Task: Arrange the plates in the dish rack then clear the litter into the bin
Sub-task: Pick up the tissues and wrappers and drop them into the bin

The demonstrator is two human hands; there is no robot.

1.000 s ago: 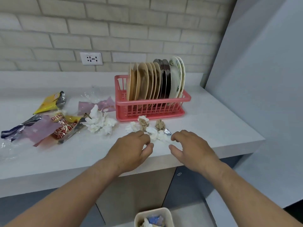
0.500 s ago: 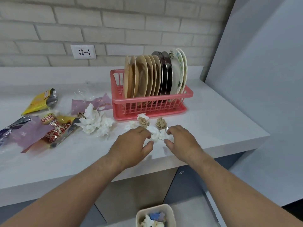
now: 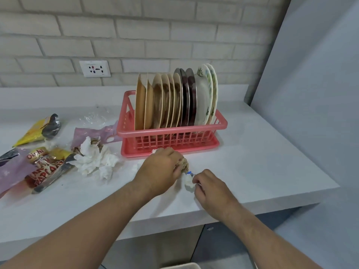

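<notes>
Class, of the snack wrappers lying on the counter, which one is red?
The Oishi packet, red with white lettering, at the left of the counter. The yellow packet behind it has a silvery open end; the plastic bag beside it is pale purple.

White counter [image 3: 262,162]: pink dish rack [image 3: 174,133], litter [image 3: 93,160] scattered beside it.

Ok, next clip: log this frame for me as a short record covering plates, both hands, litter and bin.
plates: plates all stand upright in the pink dish rack
left hand: left hand grips a brown paper wad
right hand: right hand pinches a white tissue wad
litter on counter: tissue pile, Oishi wrapper, yellow packet, purple bag
bin: only the bin rim shows, at the bottom edge
stage: plates racked, litter not yet cleared
</notes>
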